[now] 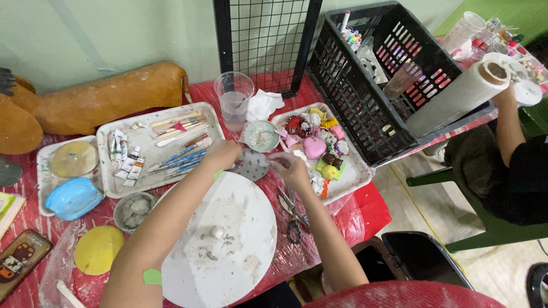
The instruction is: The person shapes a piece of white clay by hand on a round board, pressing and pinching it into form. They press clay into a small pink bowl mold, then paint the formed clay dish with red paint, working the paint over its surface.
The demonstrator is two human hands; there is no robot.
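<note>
My left hand [221,153] grips the edge of a flat grey spotted clay piece [252,165] above the red-covered table [365,212]. My right hand [291,167] pinches at the same piece from its right side with a thin tool I cannot make out clearly. Below both hands lies a round white board [228,251] smeared with clay, with a small white clay ball [217,232] on it. Scissors [293,219] lie right of the board, under my right forearm.
A tray of brushes and paint tubes [155,149] sits left, a tray of small colourful figurines [322,153] right. A clear water cup [234,101] and small bowl [260,136] stand behind. A black crate [394,74] with a plastic roll is far right; another person's arm [508,125] reaches there.
</note>
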